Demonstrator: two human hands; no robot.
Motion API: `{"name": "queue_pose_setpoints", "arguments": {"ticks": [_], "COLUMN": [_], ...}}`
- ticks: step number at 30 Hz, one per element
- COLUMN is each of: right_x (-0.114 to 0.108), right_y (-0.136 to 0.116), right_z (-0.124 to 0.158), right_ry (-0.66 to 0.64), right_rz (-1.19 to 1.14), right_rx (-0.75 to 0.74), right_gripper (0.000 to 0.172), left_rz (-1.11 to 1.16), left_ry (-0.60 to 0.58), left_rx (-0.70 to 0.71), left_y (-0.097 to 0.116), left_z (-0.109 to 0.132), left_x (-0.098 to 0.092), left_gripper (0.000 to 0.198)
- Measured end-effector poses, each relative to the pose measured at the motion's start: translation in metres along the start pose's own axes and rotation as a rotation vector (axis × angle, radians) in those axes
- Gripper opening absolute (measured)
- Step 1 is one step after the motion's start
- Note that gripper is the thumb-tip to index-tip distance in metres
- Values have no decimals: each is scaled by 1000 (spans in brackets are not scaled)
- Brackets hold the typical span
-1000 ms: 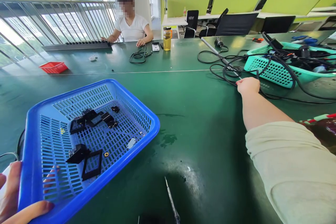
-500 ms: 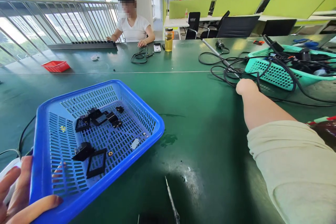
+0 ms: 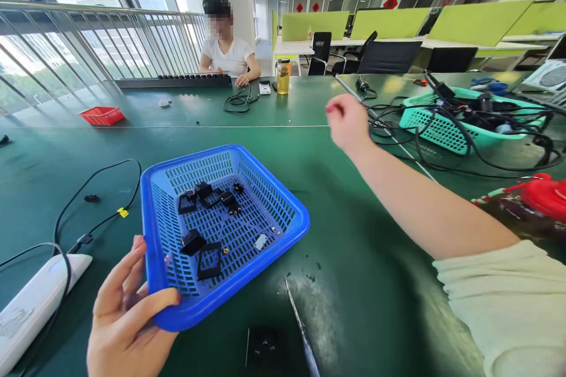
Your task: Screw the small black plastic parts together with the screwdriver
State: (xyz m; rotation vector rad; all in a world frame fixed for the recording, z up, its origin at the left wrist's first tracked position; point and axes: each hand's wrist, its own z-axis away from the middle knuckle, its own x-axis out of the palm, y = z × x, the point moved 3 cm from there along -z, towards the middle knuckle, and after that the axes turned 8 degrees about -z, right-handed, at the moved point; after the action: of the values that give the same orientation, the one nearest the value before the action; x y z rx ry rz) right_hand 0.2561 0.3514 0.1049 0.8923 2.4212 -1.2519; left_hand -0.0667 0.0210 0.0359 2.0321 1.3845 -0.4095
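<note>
My left hand (image 3: 132, 312) grips the near left corner of a blue plastic basket (image 3: 243, 287), thumb over the rim and fingers outside. The basket is held tilted toward me. Inside lie several small black parts (image 3: 193, 242), a black rectangular frame (image 3: 201, 263), a tiny brass-coloured ring (image 3: 226, 251) and a white piece (image 3: 260, 241). My right hand (image 3: 350, 125) is over the table beyond the basket, to its right, with fingers curled in a pinch. Whatever is between those fingers is hidden. A thin pointed metal tool (image 3: 301, 327) lies in front of me beside a black object (image 3: 267, 349).
At right stands a green basket (image 3: 442, 129) full of black cables, with a red-lidded bottle (image 3: 546, 195) nearer. A white power strip (image 3: 42, 306) lies at left. Farther off are a red tray (image 3: 102, 116), a yellow drink bottle (image 3: 283, 78) and a seated person (image 3: 227, 53).
My right hand has come left, away from beside the green basket and its cables. The view has shifted, so the blue basket and left hand appear farther right.
</note>
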Motion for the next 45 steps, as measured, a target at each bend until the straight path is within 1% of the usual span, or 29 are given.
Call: {"name": "queue_pose_setpoints", "arguments": {"ticks": [2,3,4,5,6,8,11,14,16,19,24,30,35,37,40,41,42,43,45], "right_x": [27,38,48,55,62,73,84,92,96,100,100,94,93,91,84,79,73,65,45], "right_y": [-62,-86,-103,-115,-121,-124,-123,-129,-132,-133,-132,-131,-122,-119,-118,-118,-119,-119,-117], "right_z": [39,62,84,102,115,127,122,115,118,126,131,131,132,132,133,132,131,127,119], "right_ry": [-476,-704,-884,-1001,-1072,-1147,-1199,-1286,-1349,-1366,-1301,-1255,-1235,-1213,-1189,-1159,-1102,-1015,-790], "right_rz": [-137,-150,-149,-130,-95,37,230,321,365,414,444,419,383,374,350,331,307,287,292], "right_rx": [-235,-314,-356,-366,-358,-302,-219,-171,-159,-180,-233,-273,-293,-297,-303,-309,-317,-322,-285], "right_gripper": [14,14,15,15,14,14,17,18,17,17,24,29,34,32,23,19,16,16,26], "left_rz": [45,39,15,-11,-36,-75,-107,-115,-116,-120,-113,-95,-86,-95,-112,-117,-120,-121,-113], "left_ry": [-106,-159,-206,-247,-287,-343,-388,-417,-426,-433,-445,-458,-451,-451,-449,-453,-458,-462,-469], "left_rx": [20,25,23,27,27,25,41,82,99,103,112,97,95,106,123,122,118,113,97], "left_y": [4,5,5,5,4,3,3,4,4,3,2,2,1,0,1,1,1,1,1], "left_z": [-2,-2,-1,0,1,3,4,4,4,4,4,4,5,5,5,5,5,5,5], "left_x": [1,2,4,5,6,7,7,7,6,5,4,4,4,5,4,4,4,4,4], "left_gripper": [12,12,12,11,10,8,6,9,13,17,20,23,25,25,24,24,24,25,29]}}
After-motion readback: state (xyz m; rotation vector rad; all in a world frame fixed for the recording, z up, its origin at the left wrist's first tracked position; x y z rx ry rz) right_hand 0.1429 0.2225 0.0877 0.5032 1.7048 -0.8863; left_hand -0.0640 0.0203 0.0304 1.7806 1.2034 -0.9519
